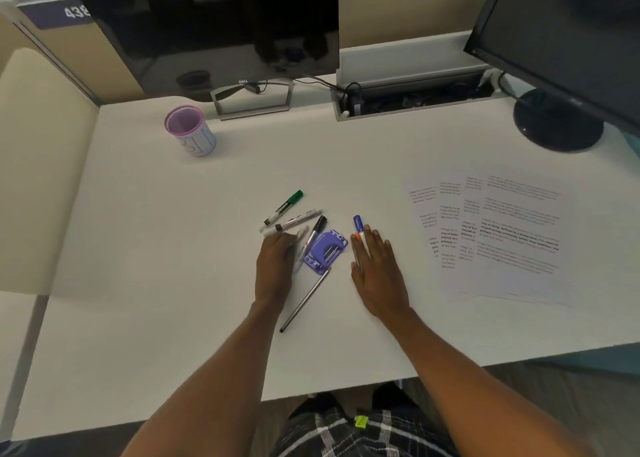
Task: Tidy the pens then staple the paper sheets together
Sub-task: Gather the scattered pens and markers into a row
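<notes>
While loose: eight pens point(282, 211), four sheets point(498, 235).

An office cubicle: white laminate desk point(173, 283) walled by beige partition panels point(38, 166), two black flat monitors point(214, 24), a cable tray point(415, 100), a numbered purple partition label point(59, 13).

desk point(173, 283): cup point(190, 131) far left rear | markers point(291, 216) at centre, left of stapler point(325, 250) | pencil point(304, 301) in front of stapler | left hand point(275, 269) on markers' near ends | right hand point(377, 269) right of stapler, over two pens point(358, 228) | paper sheets point(495, 235) fanned at right | monitors point(214, 24) behind
</notes>
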The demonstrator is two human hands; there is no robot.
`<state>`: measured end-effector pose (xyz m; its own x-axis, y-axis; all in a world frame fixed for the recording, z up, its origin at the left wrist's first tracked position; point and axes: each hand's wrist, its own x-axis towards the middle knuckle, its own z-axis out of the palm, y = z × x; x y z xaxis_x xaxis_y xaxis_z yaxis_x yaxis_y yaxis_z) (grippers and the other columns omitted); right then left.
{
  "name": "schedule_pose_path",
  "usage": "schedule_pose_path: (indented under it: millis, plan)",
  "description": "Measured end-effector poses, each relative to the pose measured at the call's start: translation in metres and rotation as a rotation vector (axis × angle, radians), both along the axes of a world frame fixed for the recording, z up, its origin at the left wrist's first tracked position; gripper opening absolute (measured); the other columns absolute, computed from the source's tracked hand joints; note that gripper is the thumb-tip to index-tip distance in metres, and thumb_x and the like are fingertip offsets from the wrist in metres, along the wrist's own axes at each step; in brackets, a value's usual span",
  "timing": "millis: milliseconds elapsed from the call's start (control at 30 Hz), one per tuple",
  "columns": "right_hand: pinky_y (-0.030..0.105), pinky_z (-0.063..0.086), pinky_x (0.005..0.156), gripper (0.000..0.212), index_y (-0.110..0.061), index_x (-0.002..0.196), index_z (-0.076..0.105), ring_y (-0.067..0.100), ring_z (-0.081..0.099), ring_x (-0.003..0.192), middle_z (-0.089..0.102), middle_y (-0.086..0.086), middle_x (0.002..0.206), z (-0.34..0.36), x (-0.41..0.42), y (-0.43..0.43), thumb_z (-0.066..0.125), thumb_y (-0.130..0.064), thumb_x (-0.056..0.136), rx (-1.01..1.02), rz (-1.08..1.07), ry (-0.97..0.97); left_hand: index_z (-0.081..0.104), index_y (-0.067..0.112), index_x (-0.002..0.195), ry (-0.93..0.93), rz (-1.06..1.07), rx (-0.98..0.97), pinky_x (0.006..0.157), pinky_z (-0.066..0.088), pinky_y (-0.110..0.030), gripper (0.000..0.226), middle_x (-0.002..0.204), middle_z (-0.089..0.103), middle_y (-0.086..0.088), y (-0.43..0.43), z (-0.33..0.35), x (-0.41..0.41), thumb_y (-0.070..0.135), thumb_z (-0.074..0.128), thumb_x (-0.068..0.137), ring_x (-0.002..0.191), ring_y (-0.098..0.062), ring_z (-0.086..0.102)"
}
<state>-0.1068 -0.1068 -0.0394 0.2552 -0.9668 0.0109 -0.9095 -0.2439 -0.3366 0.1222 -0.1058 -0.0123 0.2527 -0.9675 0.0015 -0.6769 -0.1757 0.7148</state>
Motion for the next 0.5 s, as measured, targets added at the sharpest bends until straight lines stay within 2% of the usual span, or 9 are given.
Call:
schedule_pose_path:
  millis: [67,133,233,300,400,500]
  plan:
    - [0.046,0.019,0.127,0.059,-0.015,0.160,0.028,0.027,0.018,0.157,0.020,0.012,0.169,-0.001,0.003,0.005,0.045,-0.025,0.104,-0.008,-0.023,0.001,0.076,0.011,0.113,-0.003,-0.044,-0.028,0.096,0.044,-0.027,0.020,0.124,0.069,-0.007,-0.010,0.003,0.003,0.003,0.061,0.101,0.119,-0.027,0.062]
    - [0.046,0.019,0.127,0.059,-0.014,0.160,0.029,0.028,0.019,0.157,0.020,0.012,0.169,-0.002,0.003,0.009,0.046,-0.025,0.104,-0.012,-0.039,0.003,0.073,0.012,0.125,-0.074,-0.049,-0.071,0.110,0.045,-0.035,0.025,0.141,0.061,-0.008,-0.023,0.005,0.007,0.009,0.062,0.103,0.134,-0.029,0.056]
    - [0.045,0.018,0.128,0.060,-0.015,0.161,0.025,0.026,0.015,0.158,0.016,0.011,0.170,-0.004,0.004,0.016,0.044,-0.026,0.105,-0.012,-0.052,0.004,0.061,0.021,0.148,-0.242,-0.126,-0.059,0.129,0.024,-0.048,0.043,0.168,0.036,-0.015,-0.049,0.009,0.018,0.027,0.061,0.105,0.157,-0.035,0.029]
    - [0.045,0.018,0.128,0.060,-0.016,0.161,0.024,0.025,0.013,0.158,0.014,0.010,0.170,-0.005,0.005,0.020,0.043,-0.027,0.105,-0.013,-0.064,0.008,0.044,0.033,0.159,-0.276,-0.236,0.055,0.132,0.010,-0.050,0.055,0.175,0.018,-0.014,-0.065,0.011,0.024,0.044,0.055,0.107,0.163,-0.034,0.012]
    - [0.045,0.018,0.128,0.061,-0.017,0.162,0.021,0.024,0.011,0.158,0.012,0.009,0.171,-0.007,0.007,0.027,0.041,-0.028,0.106,-0.010,-0.087,0.027,0.022,0.041,0.166,-0.299,-0.373,0.210,0.134,0.006,-0.050,0.071,0.179,0.006,-0.006,-0.075,0.006,0.027,0.065,0.044,0.104,0.165,-0.026,0.001]
    - [0.046,0.021,0.127,0.060,-0.016,0.161,0.024,0.025,0.013,0.158,0.015,0.010,0.170,-0.007,0.011,0.032,0.043,-0.027,0.105,-0.011,-0.113,0.019,0.016,0.038,0.168,-0.365,-0.436,0.221,0.133,0.005,-0.051,0.075,0.179,0.002,-0.002,-0.072,0.000,0.026,0.068,0.039,0.103,0.165,-0.022,-0.003]
